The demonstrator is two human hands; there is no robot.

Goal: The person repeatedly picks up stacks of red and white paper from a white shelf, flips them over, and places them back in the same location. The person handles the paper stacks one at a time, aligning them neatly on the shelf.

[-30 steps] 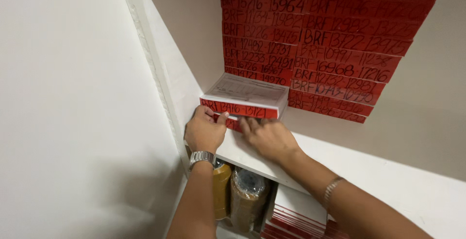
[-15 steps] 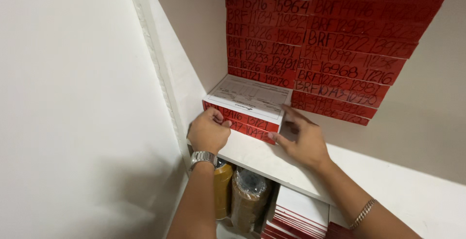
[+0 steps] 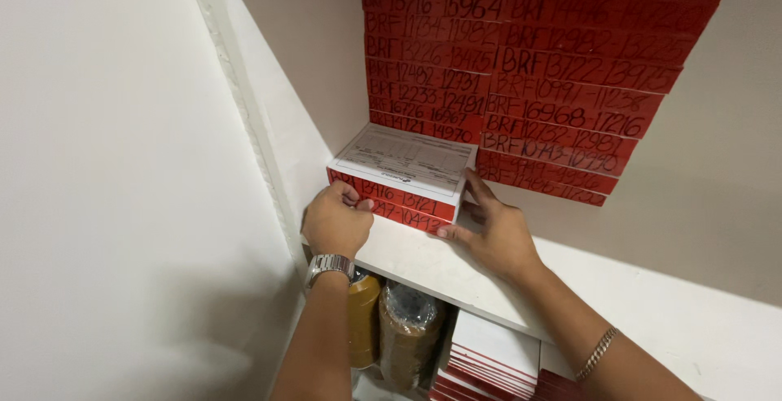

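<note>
Below the white shelf (image 3: 652, 303) stand two wrapped brown tape rolls (image 3: 405, 332), with red-edged booklets (image 3: 489, 360) stacked just beside them.

- White shelf (image 3: 423, 266) runs under the fingers (image 3: 355, 203) of both hands, its front edge just below them
- Two red-edged pads (image 3: 403, 174) lie on it, one atop the other, between the fingers
- Beyond the fingers, two tall stacks of red-edged pads (image 3: 521, 75) stand on the shelf against the back wall
</note>
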